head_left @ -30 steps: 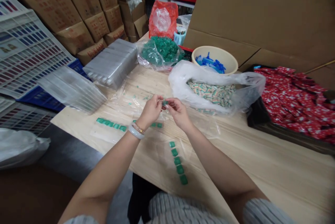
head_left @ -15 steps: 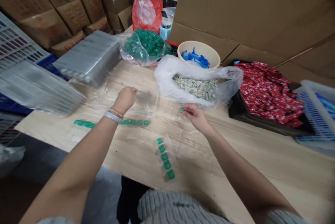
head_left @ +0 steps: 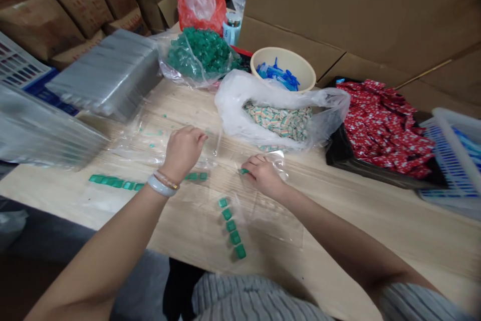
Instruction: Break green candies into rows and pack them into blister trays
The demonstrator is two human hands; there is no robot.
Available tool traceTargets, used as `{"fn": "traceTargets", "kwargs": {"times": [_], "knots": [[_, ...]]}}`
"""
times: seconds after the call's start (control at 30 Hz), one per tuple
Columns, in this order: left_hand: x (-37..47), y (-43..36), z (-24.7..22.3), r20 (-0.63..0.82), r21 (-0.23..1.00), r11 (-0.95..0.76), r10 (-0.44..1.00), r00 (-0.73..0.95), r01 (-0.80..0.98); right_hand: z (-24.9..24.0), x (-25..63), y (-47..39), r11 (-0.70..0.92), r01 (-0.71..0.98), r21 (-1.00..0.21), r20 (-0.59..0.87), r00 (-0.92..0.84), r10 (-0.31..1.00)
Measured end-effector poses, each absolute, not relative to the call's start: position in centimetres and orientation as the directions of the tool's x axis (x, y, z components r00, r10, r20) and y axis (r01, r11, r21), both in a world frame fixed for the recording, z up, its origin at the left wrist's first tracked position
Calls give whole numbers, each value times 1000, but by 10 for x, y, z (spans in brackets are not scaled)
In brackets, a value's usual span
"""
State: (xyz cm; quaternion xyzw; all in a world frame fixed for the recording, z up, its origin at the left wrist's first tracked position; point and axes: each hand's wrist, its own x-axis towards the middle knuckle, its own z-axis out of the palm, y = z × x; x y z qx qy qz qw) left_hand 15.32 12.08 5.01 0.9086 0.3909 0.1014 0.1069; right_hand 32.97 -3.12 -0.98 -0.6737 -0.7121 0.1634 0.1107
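Note:
My right hand [head_left: 263, 175] is closed on a small green piece [head_left: 244, 171], low over the table. A clear flat plastic bag [head_left: 280, 223] lies under and in front of that hand. My left hand [head_left: 184, 149], with bracelets at the wrist, is curled with its fingertips together; whether anything is between them is hidden. Below it, a row of green square pieces [head_left: 108, 181] runs sideways, partly covered by my forearm. Nearer my body, a second line of several green square pieces [head_left: 230, 226] runs toward the table edge.
Behind my hands stand a plastic bag of small striped pieces [head_left: 246, 133], a bag of green pieces [head_left: 203, 55] and a cream bowl [head_left: 306, 68] with blue items. A black tray [head_left: 383, 173] of red packets is at right. Stacked clear plastic sleeves [head_left: 108, 70] lie at left.
My right hand has come left and lower over the table, still with the green piece. My left hand has shifted slightly right. The whole view has tilted a little.

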Motion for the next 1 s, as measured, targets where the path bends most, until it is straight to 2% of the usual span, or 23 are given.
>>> {"fn": "traceTargets", "kwargs": {"times": [0.1, 0.23, 0.4, 0.5, 0.7, 0.8, 0.87, 0.93, 1.0], "knots": [[157, 100, 43, 77, 352, -710, 671, 737, 610, -8, 328, -28, 47, 931, -361, -66, -76, 995], [168, 75, 25, -52, 542, -696, 531, 846, 470, -4, 323, -23, 93, 944, -316, -113, -135, 984], [181, 61, 9, -216, 556, -670, 455, 864, 492, -13, 318, -17, 44, 957, -287, -142, -88, 986], [184, 59, 4, -247, 555, -641, 481, 841, 530, -20, 318, -17, -5, 936, -353, -117, -39, 992], [184, 57, 5, -235, 563, -603, 539, 809, 565, -8, 329, -26, 0, 778, -628, -24, -19, 1000], [184, 55, 10, -228, 558, -597, 558, 798, 577, 1, 348, -47, -61, 782, -620, 105, 160, 981], [186, 53, 14, -201, 566, -589, 580, 789, 577, 0, 364, -65, -245, 785, -569, 145, 389, 910], [190, 48, 14, -174, 555, -593, 604, 778, 584, -10, 376, -82, -433, 722, -540, 98, 564, 820], [197, 44, 10, -173, 510, -623, 602, 780, 594, -25, 383, -92, -520, 640, -565, -21, 619, 785]]}}
